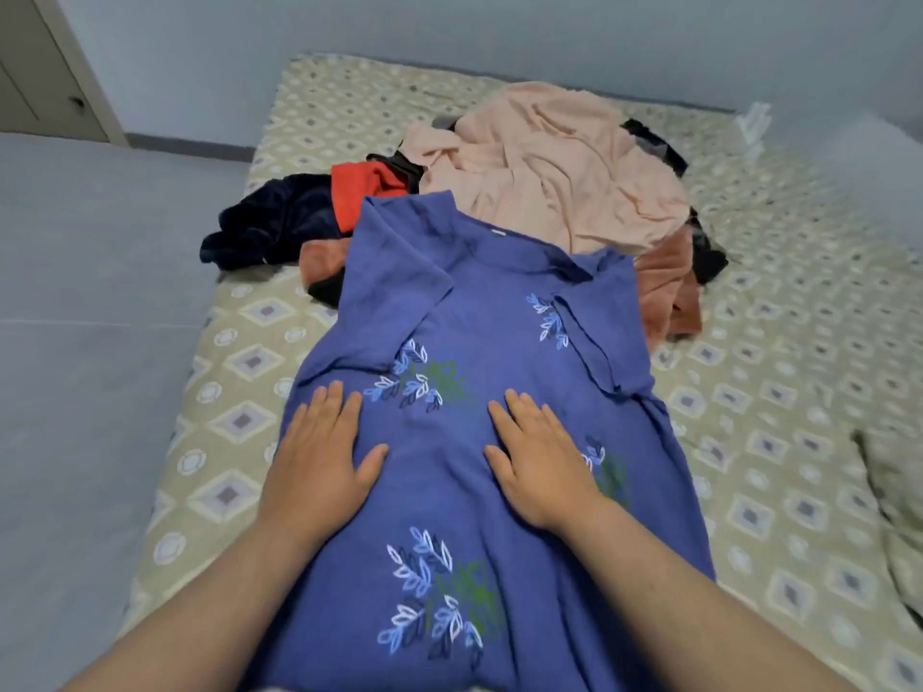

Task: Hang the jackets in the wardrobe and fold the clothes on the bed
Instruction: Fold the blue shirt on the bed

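Both hands lie flat and open, gripping nothing. The left hand [324, 457] and the right hand [537, 467] press palm-down, fingers straight and close together, on the middle of the blue short-sleeved garment with printed leaf sprigs [489, 322].

That garment is spread front-up along the bed with the cream diamond-patterned cover [239, 362], neckline away from the person and hem towards them. Its 2 sleeves are turned inward over the chest, which narrows it to a long strip. The flat palms seem meant to hold that strip down and smooth out creases, so the side folds do not spring open before the length is folded (thin cloth like this slides easily). With 1 hand on each side of the central leaf print, the pressure looks even and the garment lies straight.

Beyond the neckline waits the unfolded heap:
- a crumpled peach-pink garment [549, 177] on top
- a red cloth [367, 184]
- a dark navy fleecy piece [264, 222] trailing towards the bed's edge
- a rust-brown cloth [667, 292] touching the blue garment's shoulder

The shoulder partly overlaps the heap, so the fold may drag on it. A pale door [45, 67] stands far left; whether it belongs to the wardrobe I cannot tell.
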